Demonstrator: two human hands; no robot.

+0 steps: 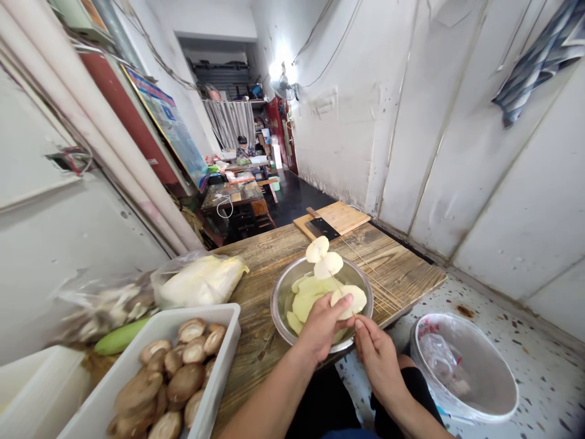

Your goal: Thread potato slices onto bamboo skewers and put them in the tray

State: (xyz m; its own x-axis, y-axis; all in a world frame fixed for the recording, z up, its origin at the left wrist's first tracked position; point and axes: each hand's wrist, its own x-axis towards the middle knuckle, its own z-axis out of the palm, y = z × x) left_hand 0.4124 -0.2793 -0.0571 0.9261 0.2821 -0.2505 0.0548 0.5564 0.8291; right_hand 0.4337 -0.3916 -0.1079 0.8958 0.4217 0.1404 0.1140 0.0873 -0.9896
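My left hand [323, 323] is closed on a pale potato slice [350, 301], thumb laid over its face. A thin bamboo skewer [336, 281] runs through that slice and up through two more slices [328, 265] above it. The skewer's lower end is pinched between the fingertips of my right hand [375, 347]. Beneath the hands stands a metal bowl [276, 305] with several potato slices [311, 299] in it. More bare skewers [384, 296] lie on the wooden table [256, 268] to the bowl's right.
A cleaver [323, 227] rests on a cutting board [348, 217] at the table's far end. On the left are a white tray [233, 323] of mushrooms, a bagged pale vegetable [201, 281] and a green gourd-like vegetable [121, 336]. A lined bucket [496, 384] stands on the floor at right.
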